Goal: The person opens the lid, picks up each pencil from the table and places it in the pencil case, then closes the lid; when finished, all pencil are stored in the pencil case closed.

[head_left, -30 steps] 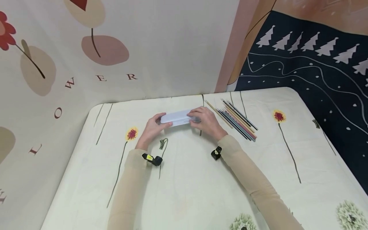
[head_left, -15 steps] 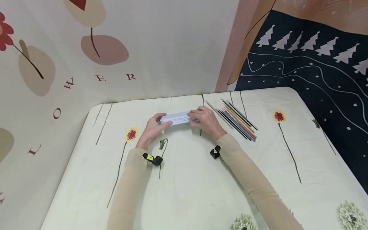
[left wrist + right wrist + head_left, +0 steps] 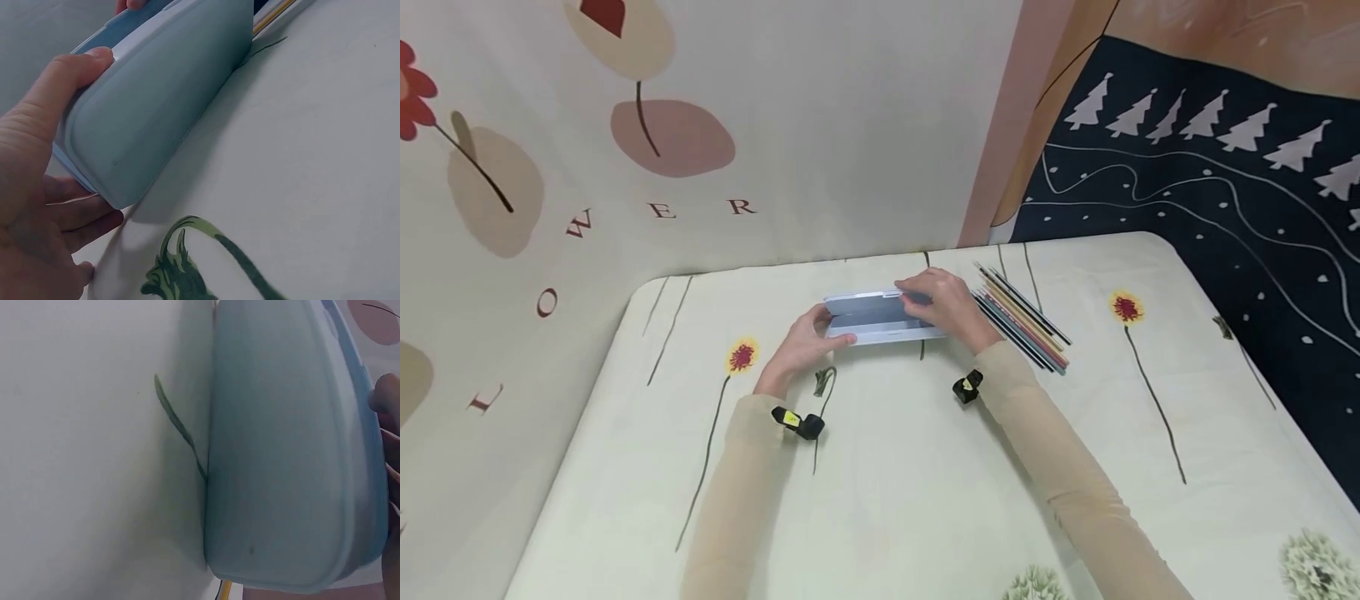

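Note:
A pale blue pencil case [image 3: 887, 335] is tilted on the table's far half, its lid [image 3: 867, 310] swung up and its inside partly showing. My left hand [image 3: 801, 343] grips the left end; in the left wrist view the thumb lies over the rim and the other fingers are behind and under the case [image 3: 150, 119]. At the right, my right hand [image 3: 951, 307] holds the edge of the raised lid between thumb and fingers. In the right wrist view the case's smooth outer side [image 3: 275, 456] hides most of that hand.
Several pencils [image 3: 1022, 321] lie in a loose slanted bundle just right of my right hand. A flower-printed cloth [image 3: 880, 483] covers the table. Behind it hangs a printed curtain [image 3: 850, 150], with a dark tree-patterned cloth [image 3: 1180, 183] at the right.
The lid has gone from nearly closed to raised, showing the case's inside. My right hand has moved slightly up and right with it, while my left hand keeps its grip.

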The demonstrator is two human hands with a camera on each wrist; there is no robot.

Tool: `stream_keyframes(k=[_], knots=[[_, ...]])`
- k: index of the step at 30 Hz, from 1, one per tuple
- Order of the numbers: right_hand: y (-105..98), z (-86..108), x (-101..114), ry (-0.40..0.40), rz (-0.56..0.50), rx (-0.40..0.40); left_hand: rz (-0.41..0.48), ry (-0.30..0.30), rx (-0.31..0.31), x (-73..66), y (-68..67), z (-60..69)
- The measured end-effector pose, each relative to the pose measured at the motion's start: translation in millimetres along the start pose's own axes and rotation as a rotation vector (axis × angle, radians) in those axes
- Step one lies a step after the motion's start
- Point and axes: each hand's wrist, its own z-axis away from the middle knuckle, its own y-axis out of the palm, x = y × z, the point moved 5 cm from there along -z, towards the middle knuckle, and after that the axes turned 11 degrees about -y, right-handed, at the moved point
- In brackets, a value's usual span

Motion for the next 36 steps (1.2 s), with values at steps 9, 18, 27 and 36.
stream_keyframes(k=[9, 18, 27, 36], knots=[[-7.7, 18.8, -15.1, 0.152, -0.092, 0.008, 0.002, -0.004, -0.051, 6.2, -10.8, 0.7], [-21.4, 39.6, -28.9, 0.243, -0.162, 0.014, 0.01, 0.023, 0.008, 3.5, -14.1, -4.1], [-25.2, 36.6, -35.0, 0.259, -0.188, -0.055, -0.026, 0.034, -0.023, 1.7, -8.0, -11.6], [-26.9, 25.1, -45.0, 0.399, -0.3, -0.135, -0.059, 0.078, -0.056, 3.5, -2.8, -9.4]])
